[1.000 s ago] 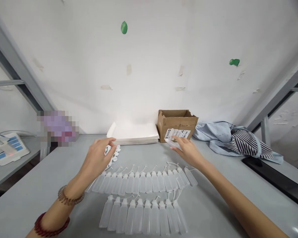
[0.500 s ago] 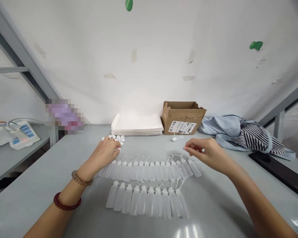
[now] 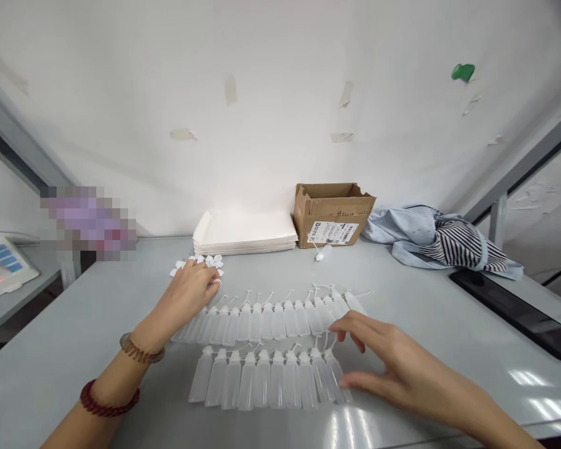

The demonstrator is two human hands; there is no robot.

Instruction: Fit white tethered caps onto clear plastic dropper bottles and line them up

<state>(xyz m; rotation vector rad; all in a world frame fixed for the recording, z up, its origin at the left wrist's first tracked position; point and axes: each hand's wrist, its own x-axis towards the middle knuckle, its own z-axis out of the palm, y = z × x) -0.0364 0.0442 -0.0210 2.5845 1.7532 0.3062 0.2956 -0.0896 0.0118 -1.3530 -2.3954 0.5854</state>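
My left hand (image 3: 194, 284) rests with curled fingers at a pile of small white pieces (image 3: 214, 260), perhaps caps. A white bit shows at its fingertips; what the fingers hold, if anything, is hidden. My right hand (image 3: 383, 362) is open, thumb and fingers apart, around the right end of the front row of translucent dropper bottles (image 3: 262, 380). Its thumb tip is by the last bottle there; I cannot tell if it touches. Behind them lies a second row of such bottles (image 3: 257, 323), thin white cap straps sticking up from the necks.
Against the wall lie a stack of white sheets (image 3: 245, 234) and an open cardboard box (image 3: 334, 215). One separate small bottle (image 3: 325, 252) lies before the box. To the right are bundled blue and striped cloth (image 3: 444, 240) and a long black object (image 3: 514, 312).
My right hand has come down and nearer from above the back row to the front row's right end, its closed fingers spreading open. My left hand stays at the white pieces. The view has shifted.
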